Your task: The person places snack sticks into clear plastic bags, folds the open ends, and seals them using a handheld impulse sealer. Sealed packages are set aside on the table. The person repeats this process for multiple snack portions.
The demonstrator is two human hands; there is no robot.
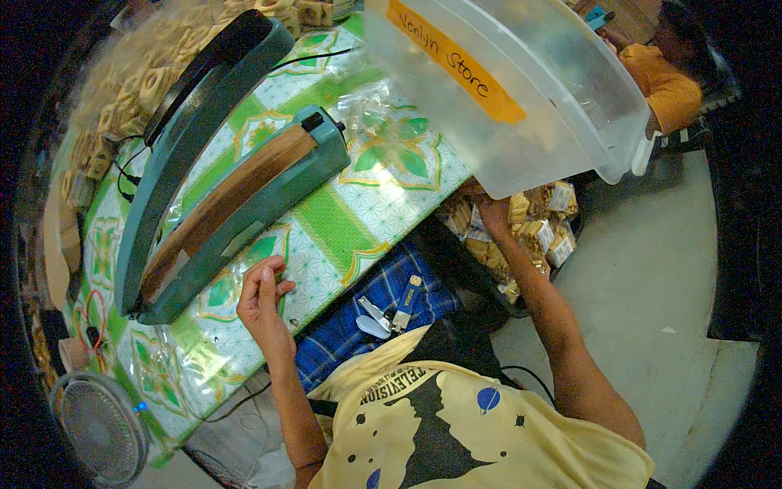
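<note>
My left hand [264,304] hovers at the table's near edge, fingers loosely curled and nothing in it. Beside it lies a teal impulse sealer, its upper arm [189,140] raised from the base [256,202], which carries a brown strip. My right hand [492,211] reaches among packed biscuits [537,235] in a dark container on my right. A translucent plastic bin [519,147] partly covers its fingers, so any grip is hidden. Nail clippers [382,321] with a blue-and-silver lever tool rest on blue plaid cloth on my lap.
A clear bag of ring-shaped biscuits [140,85] stands behind the sealer. Clear plastic wrappers [369,101] lie on the patterned tablecloth [330,226]. A small fan [101,422] sits at the lower left, with cords nearby. Another person in an orange top [663,85] is beyond the bin.
</note>
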